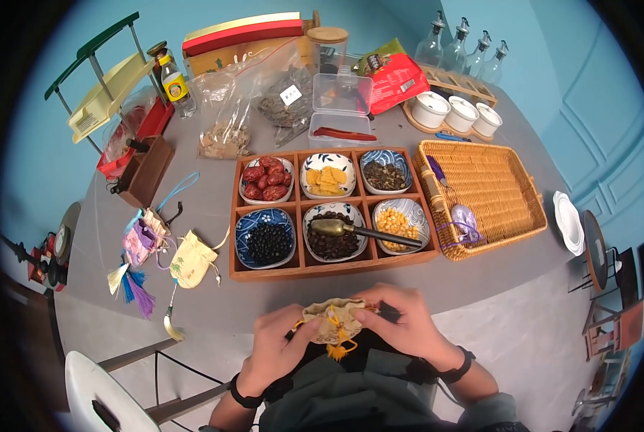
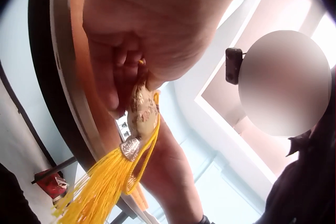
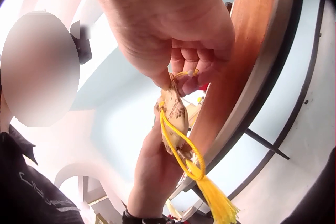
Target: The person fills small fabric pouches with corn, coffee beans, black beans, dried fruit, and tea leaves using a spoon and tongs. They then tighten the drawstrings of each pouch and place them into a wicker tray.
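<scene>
The beige pouch (image 1: 330, 325) is pinched at its mouth by the fingers of the left hand (image 1: 275, 337) and right hand (image 1: 407, 320), nearside of the wooden tray (image 1: 336, 269); its opening, apparently parted, could be cinched if the yellow cord (image 3: 200, 161) were tugged.

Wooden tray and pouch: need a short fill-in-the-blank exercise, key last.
The wooden tray has ____ compartments.
Seen from the person's side, the red dates are at the back row's ____ end.
The left hand and right hand grip a pouch whose tassel is ____.

Missing words: six; left; yellow.
</scene>
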`<state>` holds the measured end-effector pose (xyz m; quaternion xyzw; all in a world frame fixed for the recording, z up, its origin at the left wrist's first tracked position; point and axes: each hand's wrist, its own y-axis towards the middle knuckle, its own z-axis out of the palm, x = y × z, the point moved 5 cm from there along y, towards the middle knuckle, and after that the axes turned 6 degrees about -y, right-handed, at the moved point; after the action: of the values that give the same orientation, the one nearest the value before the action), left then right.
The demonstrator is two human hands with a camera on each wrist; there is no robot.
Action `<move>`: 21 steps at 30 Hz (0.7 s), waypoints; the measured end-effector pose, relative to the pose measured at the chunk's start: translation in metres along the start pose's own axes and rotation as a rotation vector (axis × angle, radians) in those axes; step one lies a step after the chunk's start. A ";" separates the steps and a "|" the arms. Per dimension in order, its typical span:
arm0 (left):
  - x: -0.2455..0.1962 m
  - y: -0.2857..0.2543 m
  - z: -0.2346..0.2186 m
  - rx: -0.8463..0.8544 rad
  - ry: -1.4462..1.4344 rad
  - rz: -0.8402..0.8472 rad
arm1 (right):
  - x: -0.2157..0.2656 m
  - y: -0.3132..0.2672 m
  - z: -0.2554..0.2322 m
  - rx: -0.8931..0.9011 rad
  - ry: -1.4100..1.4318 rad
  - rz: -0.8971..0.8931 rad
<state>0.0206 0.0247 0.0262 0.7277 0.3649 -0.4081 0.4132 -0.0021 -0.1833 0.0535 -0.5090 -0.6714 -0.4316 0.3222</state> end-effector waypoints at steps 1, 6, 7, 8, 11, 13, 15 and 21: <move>0.001 -0.001 0.001 0.003 0.003 0.003 | -0.004 0.000 -0.001 -0.005 0.002 -0.002; 0.011 -0.006 0.001 -0.072 -0.124 -0.135 | -0.018 -0.005 0.011 0.149 0.000 0.056; 0.012 -0.007 0.002 -0.071 -0.122 -0.137 | -0.018 -0.006 0.011 0.122 0.041 0.054; 0.013 -0.008 0.002 -0.104 -0.152 -0.122 | -0.018 -0.007 0.011 0.121 0.043 0.054; 0.014 -0.008 -0.001 -0.145 -0.161 -0.044 | -0.025 -0.011 0.013 0.143 0.185 0.113; 0.016 -0.009 -0.005 -0.155 -0.140 0.018 | -0.033 -0.013 0.016 0.165 0.421 0.117; 0.022 -0.013 -0.005 -0.089 -0.290 -0.023 | -0.024 -0.011 0.011 0.194 0.455 0.114; 0.016 -0.009 0.000 0.000 -0.788 -0.049 | -0.024 -0.012 0.012 0.233 0.527 0.098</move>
<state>0.0187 0.0310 0.0094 0.5064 0.1956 -0.6659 0.5118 -0.0067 -0.1832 0.0247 -0.3709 -0.5841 -0.4530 0.5622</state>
